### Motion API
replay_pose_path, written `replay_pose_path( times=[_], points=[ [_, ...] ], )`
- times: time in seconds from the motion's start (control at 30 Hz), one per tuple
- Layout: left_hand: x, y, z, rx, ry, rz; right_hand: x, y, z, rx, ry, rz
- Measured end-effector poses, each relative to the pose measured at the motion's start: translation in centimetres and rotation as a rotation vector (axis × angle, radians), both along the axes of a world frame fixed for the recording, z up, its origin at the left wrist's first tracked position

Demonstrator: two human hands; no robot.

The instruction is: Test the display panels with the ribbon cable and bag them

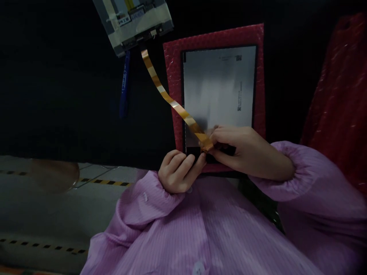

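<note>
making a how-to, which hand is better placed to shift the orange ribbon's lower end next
Probably the right hand: it reaches over the panel to the ribbon's end; the left hand sits lower.

Before me on the table [63,99], a display panel [218,84] lies on bubble wrap [174,65]; a flat cable [180,110] runs from my right grip [243,147] over its left edge to what may be a test fixture [151,22], beyond a marker pen [124,84].

Gold ribbon cable [181,110] curves over grey panel [219,95]
</note>
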State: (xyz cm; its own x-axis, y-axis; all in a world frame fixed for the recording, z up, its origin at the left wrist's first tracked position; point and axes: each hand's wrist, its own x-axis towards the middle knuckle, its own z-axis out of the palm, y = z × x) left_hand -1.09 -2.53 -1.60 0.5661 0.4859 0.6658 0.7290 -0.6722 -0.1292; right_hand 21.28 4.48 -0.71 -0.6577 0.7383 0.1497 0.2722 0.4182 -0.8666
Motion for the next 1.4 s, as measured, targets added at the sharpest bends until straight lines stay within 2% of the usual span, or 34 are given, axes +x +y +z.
replay_pose_path(
  times=[0.3, 0.47, 0.7, 0.9, 1.4],
  points=[
    [0.02, 0.08, -0.02, 0.008, -0.007, -0.002, -0.53, -0.22, 0.13, 0.025, -0.030, -0.039],
    [-0.04, 0.08, 0.03, 0.001, 0.001, -0.009, -0.49, -0.39, 0.22, -0.043, -0.059, -0.107],
    [-0.06, 0.08, -0.03, 0.000, -0.008, -0.017, -0.27, -0.11, -0.10, -0.031, -0.036, -0.028],
    [-0.04, 0.09, 0.00, -0.003, -0.005, -0.016, -0.76, -0.12, -0.10, -0.059, -0.010, -0.050],
    [-0.05, 0.02, -0.04, 0.010, -0.003, -0.012, -0.47, -0.10, -0.09, 0.024, -0.020, -0.010]
  ],
)
